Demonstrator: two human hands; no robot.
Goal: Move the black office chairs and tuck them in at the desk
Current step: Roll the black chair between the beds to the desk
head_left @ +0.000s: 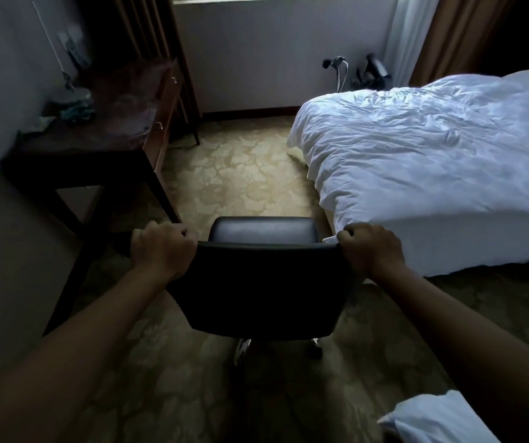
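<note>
Both grips, left hand and right hand, closed on the chair backrest corners, chair between bed and surface; swing it left, square to the opening, roll in slow.

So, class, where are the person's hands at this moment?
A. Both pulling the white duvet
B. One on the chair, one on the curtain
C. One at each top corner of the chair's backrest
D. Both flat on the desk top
C: the left hand and right hand each grip a top corner of the black chair backrest.
</note>
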